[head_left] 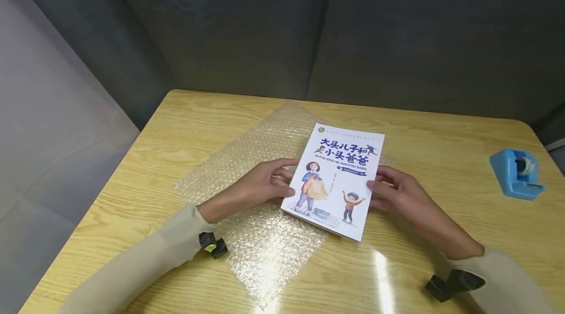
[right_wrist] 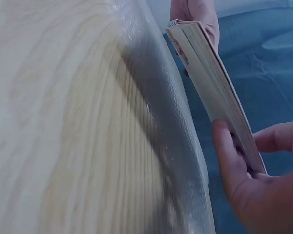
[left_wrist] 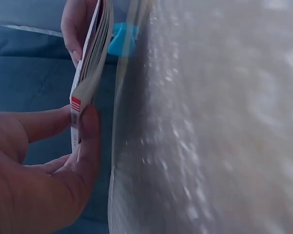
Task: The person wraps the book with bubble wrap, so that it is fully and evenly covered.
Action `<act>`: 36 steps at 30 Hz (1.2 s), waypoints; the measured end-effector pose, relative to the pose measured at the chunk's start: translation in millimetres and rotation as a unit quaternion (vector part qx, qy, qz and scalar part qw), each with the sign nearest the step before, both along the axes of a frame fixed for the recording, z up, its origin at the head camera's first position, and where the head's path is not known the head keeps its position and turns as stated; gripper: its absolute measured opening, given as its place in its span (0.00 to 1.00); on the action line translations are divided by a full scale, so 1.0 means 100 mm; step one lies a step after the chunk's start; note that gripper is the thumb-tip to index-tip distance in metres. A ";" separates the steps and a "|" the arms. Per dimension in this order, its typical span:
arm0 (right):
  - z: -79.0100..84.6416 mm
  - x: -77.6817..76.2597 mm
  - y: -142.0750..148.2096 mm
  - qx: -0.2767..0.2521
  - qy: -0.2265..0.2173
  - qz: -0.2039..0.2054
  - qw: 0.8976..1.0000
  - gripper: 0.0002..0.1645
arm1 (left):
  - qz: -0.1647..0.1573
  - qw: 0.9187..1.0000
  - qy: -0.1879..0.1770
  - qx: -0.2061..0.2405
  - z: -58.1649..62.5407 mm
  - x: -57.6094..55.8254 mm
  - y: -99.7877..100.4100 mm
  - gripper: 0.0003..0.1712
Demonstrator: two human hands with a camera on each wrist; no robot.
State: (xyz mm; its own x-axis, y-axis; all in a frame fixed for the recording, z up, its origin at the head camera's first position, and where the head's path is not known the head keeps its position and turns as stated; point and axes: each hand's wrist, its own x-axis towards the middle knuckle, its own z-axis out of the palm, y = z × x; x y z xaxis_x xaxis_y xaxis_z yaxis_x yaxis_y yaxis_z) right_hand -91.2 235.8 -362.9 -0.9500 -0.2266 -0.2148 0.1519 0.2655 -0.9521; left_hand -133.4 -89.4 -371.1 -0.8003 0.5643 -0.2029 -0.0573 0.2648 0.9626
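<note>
Over the bubble wrap (head_left: 247, 152) and counter (head_left: 441, 157), book (head_left: 333, 181) is hovering; left hand (head_left: 265, 181) and right hand (head_left: 401, 191) are pinching its long edges. Probably light, bendy, slick; mid-edge holds are likely keeping pages from fanning.

In the head view, the book (head_left: 333, 181) covers part of the bubble wrap (head_left: 251, 147) and hides some fingertips of the left hand (head_left: 267, 181) and right hand (head_left: 397, 187). Its finest print is too small to read. The bottom edge crops the table (head_left: 441, 157) and both sleeves (head_left: 145, 250). The left wrist view blurs the wrap, cut off at right.
</note>
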 end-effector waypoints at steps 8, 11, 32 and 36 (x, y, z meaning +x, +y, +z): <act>-0.07 -0.13 -0.28 -0.047 0.014 0.052 0.997 0.27 | 0.023 0.998 0.032 -0.043 -0.02 0.08 -0.39 0.39; -0.10 -0.17 -0.39 -0.057 0.003 0.052 0.997 0.26 | 0.031 0.997 0.047 -0.061 0.00 0.11 -0.51 0.39; -0.16 -0.32 -0.82 0.106 0.039 0.077 0.991 0.13 | 0.044 0.984 0.103 -0.142 -0.09 0.19 -0.82 0.36; -0.22 -0.33 -0.81 0.170 0.085 0.090 0.978 0.08 | 0.037 0.977 0.128 -0.167 -0.12 0.18 -0.82 0.36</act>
State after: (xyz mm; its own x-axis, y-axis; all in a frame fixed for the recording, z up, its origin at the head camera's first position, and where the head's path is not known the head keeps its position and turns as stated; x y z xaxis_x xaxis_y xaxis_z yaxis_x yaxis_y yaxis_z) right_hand -124.5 154.6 -385.1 -0.9297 -0.3368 -0.1491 -0.0794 0.5785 -0.8118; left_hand -115.7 -171.0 -382.7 -0.8853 0.4390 -0.1535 0.1428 0.5708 0.8086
